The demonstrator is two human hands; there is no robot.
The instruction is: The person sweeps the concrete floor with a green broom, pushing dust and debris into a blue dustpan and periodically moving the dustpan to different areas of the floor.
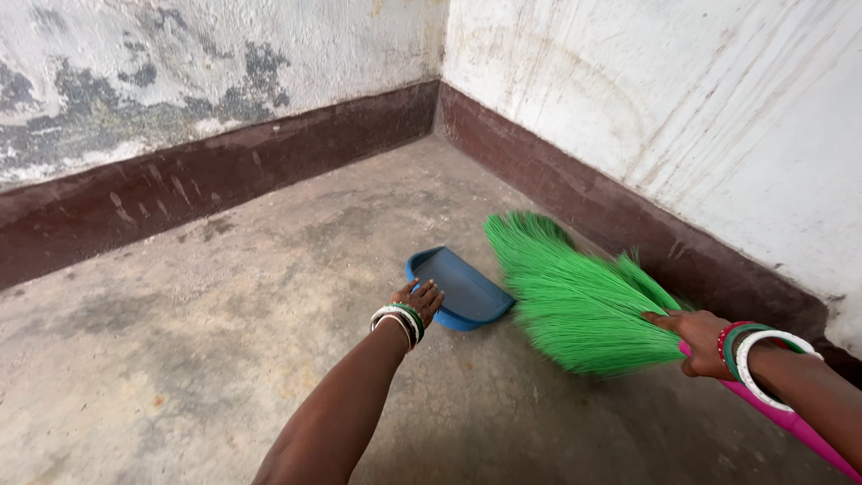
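dustpan point(460, 289) steadied on floor point(224, 359) by left hand point(420, 300) gripping its near edge; broom point(575, 301) clasped in right hand point(699, 343), bristles fanned just beside pan mouth for sweeping in.

- dustpan point(462, 286) handle end hidden under left hand point(419, 301)
- broom point(575, 301) pink handle runs off the bottom-right corner
- broom bristle tips motion-blurred
- right hand point(700, 343) palm side hidden, forearm cut by the right edge
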